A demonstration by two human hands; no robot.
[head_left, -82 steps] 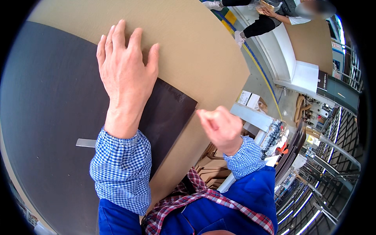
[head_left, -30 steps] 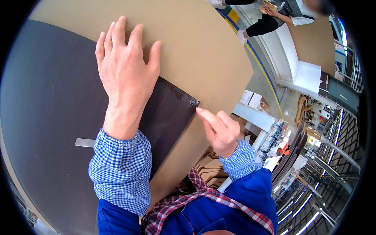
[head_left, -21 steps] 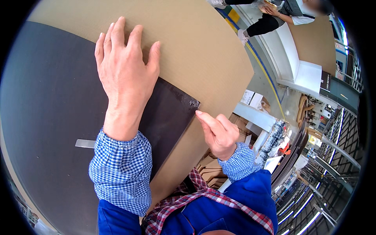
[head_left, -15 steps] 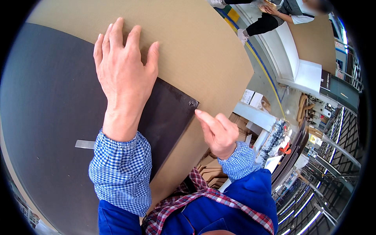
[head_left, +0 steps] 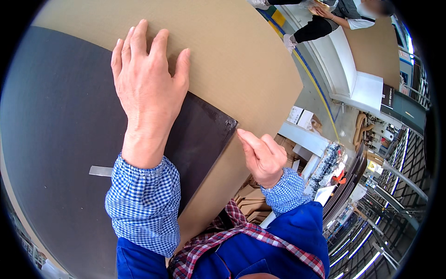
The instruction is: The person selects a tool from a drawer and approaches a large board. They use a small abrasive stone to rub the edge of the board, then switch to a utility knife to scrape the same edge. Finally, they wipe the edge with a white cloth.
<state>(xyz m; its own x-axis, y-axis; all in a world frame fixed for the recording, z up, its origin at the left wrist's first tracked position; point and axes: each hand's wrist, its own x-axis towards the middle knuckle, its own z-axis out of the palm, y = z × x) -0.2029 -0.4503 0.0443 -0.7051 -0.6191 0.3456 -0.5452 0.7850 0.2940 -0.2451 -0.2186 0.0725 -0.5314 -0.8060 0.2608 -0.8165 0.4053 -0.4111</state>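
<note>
A large dark panel [head_left: 60, 116] lies flat on a brown board [head_left: 232, 60]. My left hand [head_left: 147, 83] rests open, fingers spread, its palm over the panel's far edge and its fingertips reaching onto the brown board. At the panel's right corner there is a small rough, scuffed patch [head_left: 229, 124]. Just beside that corner is my right hand [head_left: 264, 158], closed, with its forefinger tip at or very near the panel's edge. Whether it pinches anything small is hidden. A short pale strip [head_left: 100, 171] lies on the panel by my left sleeve.
Folded cardboard [head_left: 251, 204] stands below the board's right edge. Farther right are a white box [head_left: 299, 116], a light grey beam [head_left: 304, 138] and a stack of dark panels [head_left: 346, 186]. Another person [head_left: 320, 23] sits at the top right beyond a floor line, holding something wrapped.
My right hand has shifted slightly to the right at the panel's corner. My left hand stays in nearly the same place.
</note>
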